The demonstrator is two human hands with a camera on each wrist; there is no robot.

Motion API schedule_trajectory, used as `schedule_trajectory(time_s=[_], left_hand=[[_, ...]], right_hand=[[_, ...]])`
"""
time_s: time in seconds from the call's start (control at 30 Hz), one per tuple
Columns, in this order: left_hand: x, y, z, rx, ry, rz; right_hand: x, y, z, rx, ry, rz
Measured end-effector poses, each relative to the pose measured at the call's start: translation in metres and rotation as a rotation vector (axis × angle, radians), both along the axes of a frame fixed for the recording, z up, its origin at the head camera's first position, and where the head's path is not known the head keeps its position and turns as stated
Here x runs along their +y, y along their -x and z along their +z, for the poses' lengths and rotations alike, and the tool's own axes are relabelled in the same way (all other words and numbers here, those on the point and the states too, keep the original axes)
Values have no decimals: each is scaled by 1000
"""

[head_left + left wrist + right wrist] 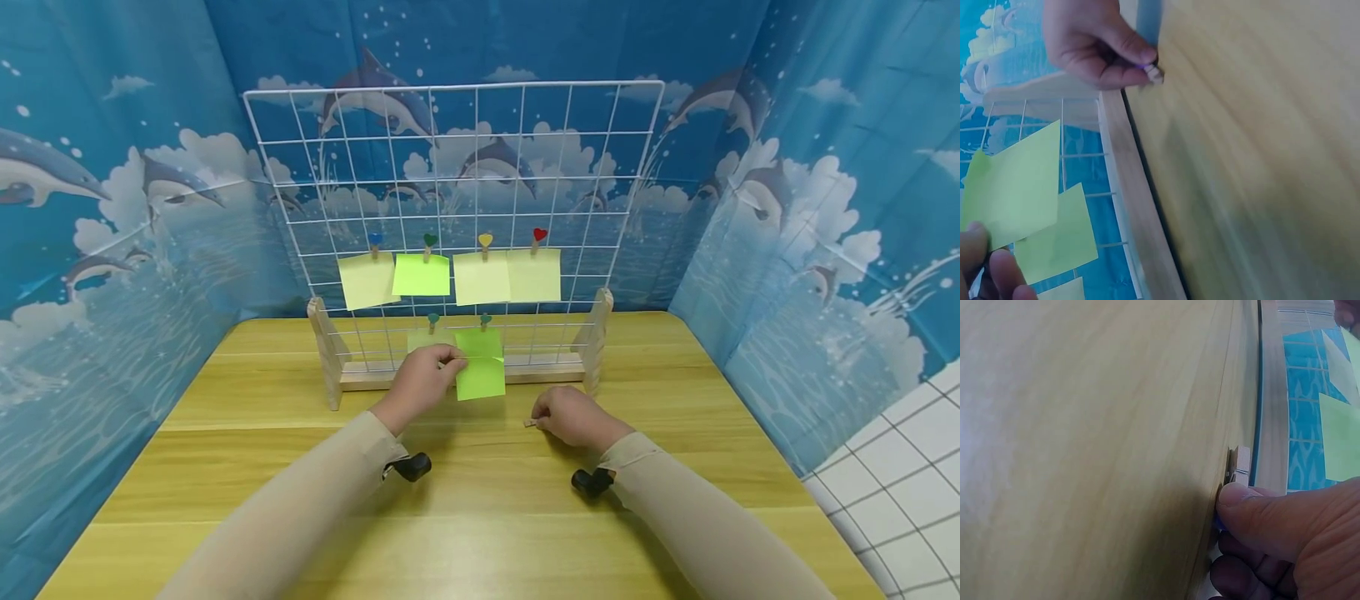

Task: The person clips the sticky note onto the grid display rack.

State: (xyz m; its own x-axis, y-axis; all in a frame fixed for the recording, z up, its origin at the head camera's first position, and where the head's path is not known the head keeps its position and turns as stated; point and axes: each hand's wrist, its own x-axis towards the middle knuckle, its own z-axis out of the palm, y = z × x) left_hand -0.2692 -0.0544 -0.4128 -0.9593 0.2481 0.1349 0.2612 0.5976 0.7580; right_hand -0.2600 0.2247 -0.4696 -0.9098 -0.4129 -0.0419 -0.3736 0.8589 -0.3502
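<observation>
My left hand (420,379) pinches a bright green sticky note (482,381) by its upper left corner, thumb against fingers. The held note hangs in front of the wire grid and overlaps the lower part of another green note (477,342) clipped there. Over the tabletop, to the right of the notes, my right hand (576,417) pinches a small wooden clothespin (1241,464) between thumb and fingers. A bit of blue shows under the thumb in the right wrist view. The clothespin's wooden tip points left, toward the grid's base.
The white wire grid (522,150) stands in wooden feet (598,342) at the table's back. Heart-topped clothespins, including a red one (540,235), hold an upper row of notes (482,279). A paler note (427,337) hangs lower. A dolphin-print curtain (787,167) surrounds the wooden table (495,533).
</observation>
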Motion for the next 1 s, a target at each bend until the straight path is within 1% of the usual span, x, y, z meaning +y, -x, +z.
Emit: schedule_trajectory(time_s=[0.23,0.47,0.63,0.77,1.0], left_hand=[[10,13,5,-9,38,1],[23,25,6,39,81,13],[33,30,8,42,94,13],[39,32,8,63,79,8],[50,36,9,77,14,7]], right_hand=[[-1,-2,1,-3,-3,-18],[-3,-4,2,10,5,-20],[-3,-6,2,10,6,-28],[-2,-6,2,2,9,-44],[-3,-6,1,-6,11,-49]])
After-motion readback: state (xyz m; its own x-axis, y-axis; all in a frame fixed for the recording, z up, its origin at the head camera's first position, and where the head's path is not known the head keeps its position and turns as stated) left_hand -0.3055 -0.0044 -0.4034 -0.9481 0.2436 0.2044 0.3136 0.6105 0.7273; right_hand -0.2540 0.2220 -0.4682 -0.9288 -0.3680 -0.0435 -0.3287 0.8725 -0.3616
